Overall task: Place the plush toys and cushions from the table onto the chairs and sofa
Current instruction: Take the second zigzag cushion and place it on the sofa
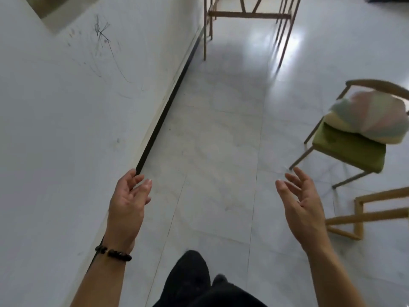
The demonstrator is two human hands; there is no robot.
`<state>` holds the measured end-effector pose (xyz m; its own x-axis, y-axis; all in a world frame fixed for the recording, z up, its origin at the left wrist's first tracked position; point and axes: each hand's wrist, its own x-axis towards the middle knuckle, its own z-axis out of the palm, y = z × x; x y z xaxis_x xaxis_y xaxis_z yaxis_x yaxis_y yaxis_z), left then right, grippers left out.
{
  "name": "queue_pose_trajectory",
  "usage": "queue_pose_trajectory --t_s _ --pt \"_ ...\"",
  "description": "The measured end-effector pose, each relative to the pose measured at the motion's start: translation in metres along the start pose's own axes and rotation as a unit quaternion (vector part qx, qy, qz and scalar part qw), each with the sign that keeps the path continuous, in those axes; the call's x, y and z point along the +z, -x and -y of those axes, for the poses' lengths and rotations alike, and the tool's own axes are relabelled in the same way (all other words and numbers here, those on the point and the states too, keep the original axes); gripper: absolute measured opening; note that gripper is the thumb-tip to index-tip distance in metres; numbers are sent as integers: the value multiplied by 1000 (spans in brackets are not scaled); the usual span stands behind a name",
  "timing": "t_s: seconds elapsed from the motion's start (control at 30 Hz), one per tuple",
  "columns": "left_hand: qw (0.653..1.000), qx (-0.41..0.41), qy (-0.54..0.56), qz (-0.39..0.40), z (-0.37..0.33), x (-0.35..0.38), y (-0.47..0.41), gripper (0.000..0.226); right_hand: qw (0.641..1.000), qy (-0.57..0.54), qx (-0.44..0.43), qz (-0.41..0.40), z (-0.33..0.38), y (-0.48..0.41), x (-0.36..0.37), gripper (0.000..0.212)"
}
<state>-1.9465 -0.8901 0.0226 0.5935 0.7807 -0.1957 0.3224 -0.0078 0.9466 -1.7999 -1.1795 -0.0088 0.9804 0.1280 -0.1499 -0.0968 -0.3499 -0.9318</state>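
A pastel striped cushion [369, 117] in pink, green and cream lies on the green seat of a wooden-armed chair [347, 149] at the right. My left hand [129, 200] hovers palm inward over the floor by the wall, fingers apart and empty, with a dark bead bracelet on the wrist. My right hand [303, 207] is also empty with fingers spread, below and left of that chair. Both hands are clear of the cushion. No table or sofa is in view.
A white wall [66, 129] with a dark skirting strip [168, 107] runs along the left. Wooden furniture legs [243, 16] stand at the top. A light wooden frame [365, 213] sits at the right edge. Glossy white floor tiles stretch ahead. My dark trouser legs [194, 282] show below.
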Motion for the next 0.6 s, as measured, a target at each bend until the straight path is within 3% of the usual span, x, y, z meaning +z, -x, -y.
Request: queue_pose_trajectory --t_s 0.27,0.6 --pt "997 -66 17 -31 -8 92 -235 48 999 40 18 8 21 -250 79 62" --pt "996 15 -25 86 -175 287 -543 43 995 5 24 -98 118 -534 80 57"
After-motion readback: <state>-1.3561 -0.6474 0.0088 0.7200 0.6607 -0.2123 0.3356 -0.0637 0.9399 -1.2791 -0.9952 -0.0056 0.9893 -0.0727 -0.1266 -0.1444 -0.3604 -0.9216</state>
